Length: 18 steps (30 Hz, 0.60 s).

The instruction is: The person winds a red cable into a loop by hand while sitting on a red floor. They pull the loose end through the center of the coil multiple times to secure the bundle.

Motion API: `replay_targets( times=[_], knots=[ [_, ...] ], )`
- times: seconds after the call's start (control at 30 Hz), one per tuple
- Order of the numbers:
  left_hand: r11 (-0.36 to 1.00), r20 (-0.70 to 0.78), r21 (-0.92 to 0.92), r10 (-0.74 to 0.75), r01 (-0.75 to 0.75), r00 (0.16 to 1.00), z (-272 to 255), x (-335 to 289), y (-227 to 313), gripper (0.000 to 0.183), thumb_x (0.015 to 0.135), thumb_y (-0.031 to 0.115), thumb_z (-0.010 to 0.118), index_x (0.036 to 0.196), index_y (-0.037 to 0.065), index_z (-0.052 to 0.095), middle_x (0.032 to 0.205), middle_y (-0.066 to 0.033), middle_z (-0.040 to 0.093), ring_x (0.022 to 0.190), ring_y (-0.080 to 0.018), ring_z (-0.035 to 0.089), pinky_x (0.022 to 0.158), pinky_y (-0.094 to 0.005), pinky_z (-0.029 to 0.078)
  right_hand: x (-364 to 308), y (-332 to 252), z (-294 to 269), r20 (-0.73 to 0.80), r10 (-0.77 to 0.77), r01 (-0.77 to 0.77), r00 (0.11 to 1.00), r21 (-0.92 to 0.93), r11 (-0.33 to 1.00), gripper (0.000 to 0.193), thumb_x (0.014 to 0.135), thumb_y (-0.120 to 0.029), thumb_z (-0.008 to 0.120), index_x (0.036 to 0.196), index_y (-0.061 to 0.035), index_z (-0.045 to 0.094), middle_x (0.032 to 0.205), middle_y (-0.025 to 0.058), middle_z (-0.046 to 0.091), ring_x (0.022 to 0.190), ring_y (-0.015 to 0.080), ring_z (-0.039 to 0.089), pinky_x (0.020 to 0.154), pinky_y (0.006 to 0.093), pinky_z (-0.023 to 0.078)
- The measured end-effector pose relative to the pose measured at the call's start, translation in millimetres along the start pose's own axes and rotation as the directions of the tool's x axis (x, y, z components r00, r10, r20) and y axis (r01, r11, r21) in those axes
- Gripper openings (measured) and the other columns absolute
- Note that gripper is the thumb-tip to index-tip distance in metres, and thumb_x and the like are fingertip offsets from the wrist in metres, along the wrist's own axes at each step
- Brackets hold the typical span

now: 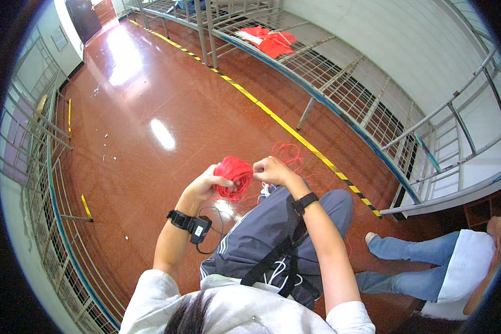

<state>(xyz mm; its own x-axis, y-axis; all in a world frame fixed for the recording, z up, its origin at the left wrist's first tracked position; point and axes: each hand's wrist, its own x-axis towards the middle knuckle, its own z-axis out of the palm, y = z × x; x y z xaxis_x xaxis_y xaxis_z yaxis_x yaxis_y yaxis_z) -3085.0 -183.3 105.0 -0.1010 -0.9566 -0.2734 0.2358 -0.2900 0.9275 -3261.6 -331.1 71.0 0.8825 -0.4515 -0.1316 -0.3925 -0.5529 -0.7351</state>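
Note:
My left hand [212,181] is wrapped round a thick bundle of red string [235,177], with the thumb pressed into its middle. Close to the bundle's right side, my right hand [273,170] is closed in a pinch on the red string, though its fingertips are partly hidden. Loose loops of the same string [290,156] spread out just beyond the right hand, and thin strands trail down near my knees. Black straps circle both wrists, and a small black box [200,229] with a cable sits on the left one.
A metal bunk frame [339,106] runs along the right, with orange-red cloth [270,40] on its mesh. Another metal frame [53,183] lines the left wall. Yellow-black tape [273,114] crosses the shiny red-brown floor. At lower right is another person in jeans [412,256].

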Motion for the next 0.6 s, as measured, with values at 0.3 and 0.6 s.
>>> replay_targets(
  times=[0.3, 0.6],
  knots=[
    [0.75, -0.273, 0.648, 0.06, 0.137, 0.96, 1.9, 20.7, -41.5, 0.042, 0.051, 0.035, 0.075, 0.072, 0.001, 0.062, 0.064, -0.013, 0.061, 0.061, -0.0232, 0.061, 0.063, -0.035, 0.048, 3.7, -22.4, 14.5, -0.177, 0.126, -0.102, 0.976, 0.142, 0.985, 0.026, 0.079, -0.022, 0.057, 0.086, 0.0019, 0.065, 0.082, 0.0215, 0.063, 0.077, 0.0326, 0.062, 0.071, 0.0381, 0.048],
    [0.899, -0.468, 0.434, 0.167, 0.061, 0.868, -6.6, 22.8, -47.6, 0.008, 0.07, 0.01, 0.067, 0.071, 0.002, 0.063, 0.062, 0.0017, 0.058, 0.055, -0.0052, 0.051, 0.049, -0.0226, 0.04, -17.9, -69.6, 48.1, -0.39, 0.124, 0.015, 0.913, 0.337, 0.942, 0.022, 0.084, -0.012, 0.049, 0.099, 0.0026, 0.058, 0.082, 0.0237, 0.061, 0.077, 0.0353, 0.061, 0.068, 0.0395, 0.047]
  ],
)
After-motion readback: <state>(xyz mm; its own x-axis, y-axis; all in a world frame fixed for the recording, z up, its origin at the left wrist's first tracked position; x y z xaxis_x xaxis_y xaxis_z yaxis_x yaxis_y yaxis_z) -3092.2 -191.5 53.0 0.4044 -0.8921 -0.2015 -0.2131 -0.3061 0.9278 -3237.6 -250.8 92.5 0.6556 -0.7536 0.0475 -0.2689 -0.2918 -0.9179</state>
